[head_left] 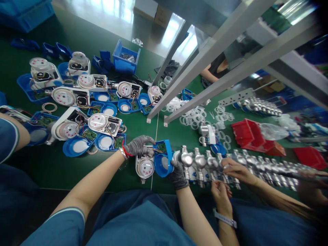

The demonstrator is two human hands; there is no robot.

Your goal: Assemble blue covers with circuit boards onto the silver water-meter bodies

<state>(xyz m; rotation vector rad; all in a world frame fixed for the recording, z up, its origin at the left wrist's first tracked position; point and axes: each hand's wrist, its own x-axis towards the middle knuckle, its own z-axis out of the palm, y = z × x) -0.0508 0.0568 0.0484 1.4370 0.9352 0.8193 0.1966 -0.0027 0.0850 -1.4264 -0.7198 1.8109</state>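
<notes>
Both my hands wear grey gloves. My left hand (139, 146) is closed over the upper end of a water meter (145, 168), which has a white body and a round dial with red marks. Right beside the meter is an open blue housing (162, 167), with a circuit board in its upper part and a round cup below. My right hand (178, 176) grips this housing at its lower right side. My fingertips partly hide the edges of both parts. A row of silver metal meter bodies (186, 160) begins just right of my right hand.
Several opened meters (99, 121) with blue housings lie to the left. White rings (193, 116) are heaped beyond the metal frame legs (179, 92). A co-worker's hands (234, 169) work at the metal row on the right. Red bins (247, 135) and a blue bin (125, 63) stand farther back.
</notes>
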